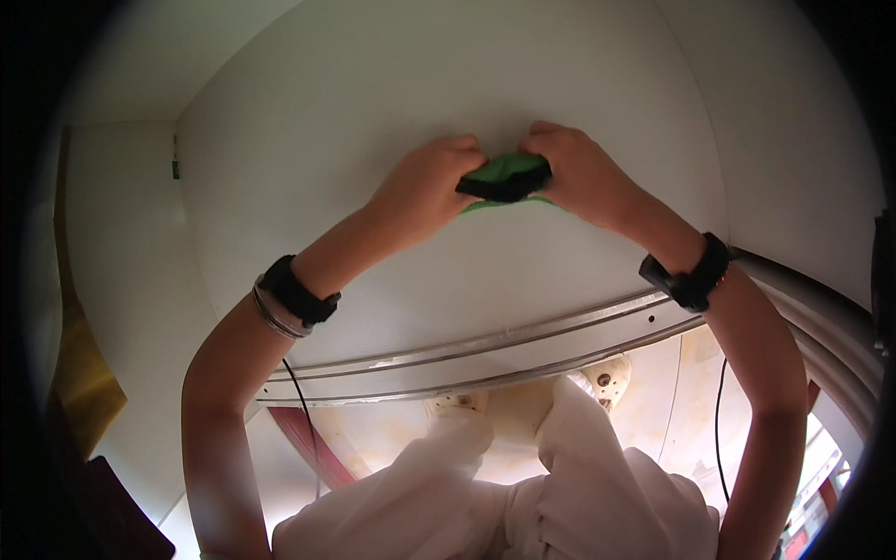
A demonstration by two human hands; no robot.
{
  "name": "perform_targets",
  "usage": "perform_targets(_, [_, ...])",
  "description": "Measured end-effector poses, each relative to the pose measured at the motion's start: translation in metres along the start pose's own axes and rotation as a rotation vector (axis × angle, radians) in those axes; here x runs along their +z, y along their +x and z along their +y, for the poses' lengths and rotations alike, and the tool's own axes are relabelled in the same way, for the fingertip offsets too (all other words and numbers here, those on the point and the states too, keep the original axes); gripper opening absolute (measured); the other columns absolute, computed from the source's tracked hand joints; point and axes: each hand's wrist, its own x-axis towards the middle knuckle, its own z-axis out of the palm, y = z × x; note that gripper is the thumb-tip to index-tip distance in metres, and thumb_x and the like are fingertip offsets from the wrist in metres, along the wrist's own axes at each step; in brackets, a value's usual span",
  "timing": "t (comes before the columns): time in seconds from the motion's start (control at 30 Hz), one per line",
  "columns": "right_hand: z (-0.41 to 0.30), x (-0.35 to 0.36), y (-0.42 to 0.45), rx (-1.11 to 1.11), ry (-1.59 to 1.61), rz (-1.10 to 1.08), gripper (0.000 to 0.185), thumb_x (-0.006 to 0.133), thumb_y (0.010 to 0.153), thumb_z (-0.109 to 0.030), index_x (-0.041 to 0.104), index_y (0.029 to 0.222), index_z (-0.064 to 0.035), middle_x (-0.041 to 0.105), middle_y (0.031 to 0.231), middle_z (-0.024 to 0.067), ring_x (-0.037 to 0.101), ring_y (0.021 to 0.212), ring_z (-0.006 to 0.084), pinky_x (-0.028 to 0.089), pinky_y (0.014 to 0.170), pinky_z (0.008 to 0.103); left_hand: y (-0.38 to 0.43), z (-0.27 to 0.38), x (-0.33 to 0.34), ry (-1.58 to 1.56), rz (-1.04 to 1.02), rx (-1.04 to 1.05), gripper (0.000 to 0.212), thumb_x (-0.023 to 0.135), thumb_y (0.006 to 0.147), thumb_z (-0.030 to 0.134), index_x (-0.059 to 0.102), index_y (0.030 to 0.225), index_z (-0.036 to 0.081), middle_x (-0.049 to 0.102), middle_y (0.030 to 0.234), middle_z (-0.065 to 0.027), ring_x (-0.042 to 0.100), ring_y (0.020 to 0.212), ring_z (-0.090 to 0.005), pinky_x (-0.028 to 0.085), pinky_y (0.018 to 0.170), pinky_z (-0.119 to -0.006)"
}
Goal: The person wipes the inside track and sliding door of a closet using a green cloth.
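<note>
My left hand (423, 183) and my right hand (591, 178) grip opposite ends of a small green and black fabric item (507, 171). It may be a folded cloth or a pouch; the picture does not settle which. Its dark edge faces me, and a strip of green shows below it. My fingers curl around its sides, so both ends are hidden. Behind the item spreads a broad, pale, smooth panel (434, 280). Whether the fabric touches this panel cannot be told.
Along the panel's near edge runs a grooved metal track (476, 360). Pale side walls (126, 231) flank the panel. Dark yellow fabric (91, 378) hangs at left. Pale perforated clogs (609, 378) are on my feet below the track. Thin black cables (719, 420) hang beside my arms.
</note>
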Motion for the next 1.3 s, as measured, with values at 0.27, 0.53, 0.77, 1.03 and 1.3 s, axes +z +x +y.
perform_targets(0.27, [-0.004, -0.004, 0.012, -0.036, -0.079, 0.129, 0.028, 0.072, 0.068, -0.022, 0.061, 0.087, -0.0045, 0.057, 0.09, 0.0143, 0.055, 0.09, 0.0342, 0.045, 0.077, 0.0418, 0.004, 0.001, -0.009, 0.021, 0.106, -0.066, 0.022, 0.07, 0.074, 0.009, 0.059, 0.088, -0.003, 0.051, 0.081, -0.0115, 0.052, 0.069, -0.0253, 0.042, 0.064, -0.034])
perform_targets(0.53, [-0.02, 0.021, -0.043, -0.008, -0.072, -0.064, 0.021, 0.069, 0.07, -0.017, 0.062, 0.085, -0.004, 0.057, 0.091, 0.0121, 0.057, 0.09, 0.0332, 0.047, 0.079, 0.0416, -0.043, 0.03, 0.025, 0.004, -0.023, -0.037, 0.021, 0.07, 0.068, 0.012, 0.057, 0.08, 0.0, 0.054, 0.085, -0.0136, 0.053, 0.086, -0.0334, 0.044, 0.073, -0.043])
perform_targets(0.77, [-0.021, 0.024, -0.047, -0.056, -0.107, 0.028, 0.019, 0.067, 0.071, -0.013, 0.061, 0.086, -0.0041, 0.057, 0.089, 0.0127, 0.056, 0.089, 0.033, 0.047, 0.077, 0.0413, -0.045, 0.032, 0.026, 0.07, 0.03, -0.037, 0.019, 0.069, 0.069, 0.009, 0.056, 0.08, 0.001, 0.053, 0.084, -0.0116, 0.053, 0.083, -0.0329, 0.044, 0.069, -0.042])
perform_targets(1.03, [-0.033, 0.022, -0.06, 0.054, -0.028, -0.087, 0.018, 0.069, 0.072, -0.014, 0.061, 0.083, -0.0033, 0.057, 0.089, 0.0122, 0.057, 0.088, 0.0322, 0.048, 0.076, 0.0415, -0.053, 0.043, 0.032, 0.04, -0.007, -0.062, 0.019, 0.069, 0.068, 0.009, 0.056, 0.081, 0.001, 0.053, 0.083, -0.0105, 0.052, 0.088, -0.0312, 0.045, 0.072, -0.041])
perform_targets(1.3, [-0.028, 0.037, -0.077, -0.016, -0.04, -0.031, 0.013, 0.067, 0.072, -0.012, 0.061, 0.082, -0.0042, 0.056, 0.089, 0.0111, 0.058, 0.087, 0.0306, 0.049, 0.075, 0.0401, -0.064, 0.049, 0.046, -0.004, -0.013, -0.013, 0.017, 0.068, 0.07, 0.01, 0.056, 0.08, 0.001, 0.052, 0.083, -0.0115, 0.05, 0.086, -0.032, 0.043, 0.072, -0.042])
